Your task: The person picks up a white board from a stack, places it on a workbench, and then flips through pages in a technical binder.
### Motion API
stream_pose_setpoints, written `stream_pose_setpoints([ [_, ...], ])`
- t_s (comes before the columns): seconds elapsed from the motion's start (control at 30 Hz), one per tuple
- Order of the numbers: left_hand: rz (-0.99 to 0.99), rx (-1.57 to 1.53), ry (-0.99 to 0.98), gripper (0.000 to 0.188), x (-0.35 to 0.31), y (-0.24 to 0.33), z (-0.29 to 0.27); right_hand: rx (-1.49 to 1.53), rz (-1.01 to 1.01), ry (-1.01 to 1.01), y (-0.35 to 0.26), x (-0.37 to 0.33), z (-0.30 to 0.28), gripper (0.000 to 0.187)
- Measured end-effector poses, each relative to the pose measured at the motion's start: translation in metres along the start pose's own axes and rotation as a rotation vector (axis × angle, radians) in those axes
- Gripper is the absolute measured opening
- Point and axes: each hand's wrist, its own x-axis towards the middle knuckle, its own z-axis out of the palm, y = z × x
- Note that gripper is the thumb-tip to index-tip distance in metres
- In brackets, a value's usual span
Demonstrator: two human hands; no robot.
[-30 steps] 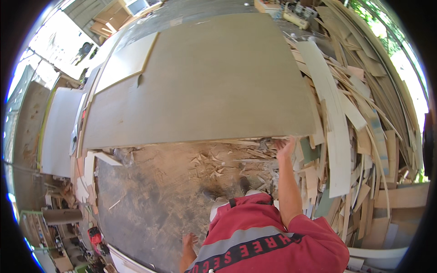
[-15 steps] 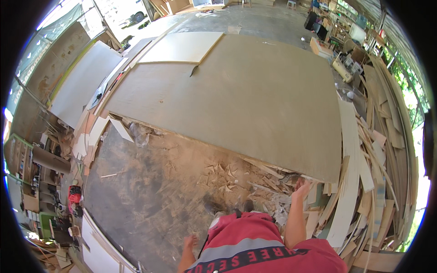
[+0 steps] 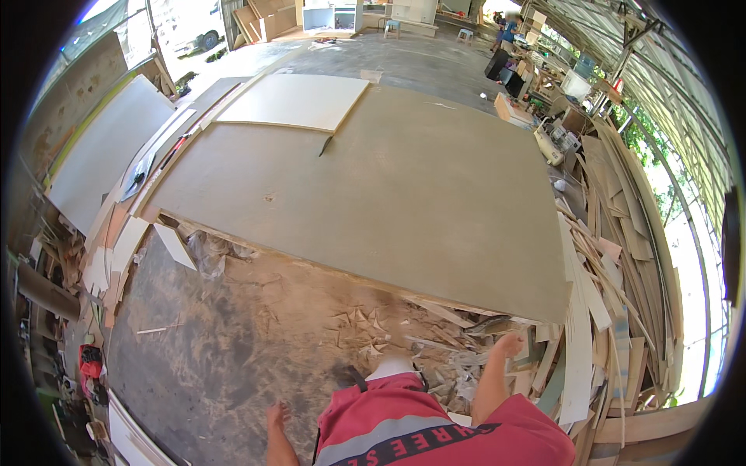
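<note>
Red cloth banded in grey and black covers the person's shirt (image 3: pixel 443 427), nearest to me at the bottom of the scene. Open room lies mostly in front and to the left: a bare, dusty stretch of dark floor (image 3: pixel 179 311). Closer to the right it is cramped, with pale pointed offcuts (image 3: pixel 373 322) and crumpled clear plastic (image 3: pixel 466 377) underfoot.

The left hand (image 3: pixel 277 414) hangs low over that floor, well apart from any thing, fingers loosely spread, its grip empty. The right arm bends forward and up; the right hand (image 3: pixel 509 345) is near the near right corner of a big grey-brown board (image 3: pixel 404 202). Its fingers are part-curled, and I see nothing in that grip; whether a fingertip brushes the edge I cannot tell.

The board lies flat above the floor, its near edge slanting down from left to right. Long pale strips crowd its right edge, beside a heap of timber (image 3: pixel 622 194); narrow strips line the left. On its far left part rests a white panel (image 3: pixel 299 101), with a small dark object (image 3: pixel 325 145) just beside it. Beyond, grey floor opens out towards blue stools (image 3: pixel 392 28).
</note>
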Motion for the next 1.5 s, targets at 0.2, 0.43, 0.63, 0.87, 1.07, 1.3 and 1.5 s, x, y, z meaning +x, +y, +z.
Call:
stream_pose_setpoints([
  [0.2,0.293,0.128,0.065,0.043,0.038,0.119,-0.019,0.145,-0.071,0.047,-0.066,-0.051,-0.031,0.035],
  [0.43,0.679,0.221,0.222,0.043,0.025,0.34,0.04,0.174,-0.167,0.069,-0.113,-0.009,0.032,0.038],
  [0.63,0.905,0.253,0.344,0.038,0.043,0.488,0.075,0.183,-0.249,-0.159,-0.216,-0.011,0.168,0.041],
  [0.87,0.957,0.472,0.492,0.042,0.102,0.601,0.13,0.051,-0.429,-0.654,-0.394,-0.145,0.355,0.045],
  [1.07,0.749,0.711,0.579,0.057,0.097,0.64,0.189,-0.156,-0.726,-0.753,-0.537,-0.268,0.458,0.02],
  [1.3,0.688,0.886,0.66,0.059,0.108,0.634,0.19,-0.245,-0.977,-1.065,-0.604,-0.419,0.564,0.043],
  [1.5,0.747,0.931,0.681,0.062,0.117,0.631,0.194,-0.387,-0.885,-1.2,-0.606,-0.455,0.655,0.07],
])
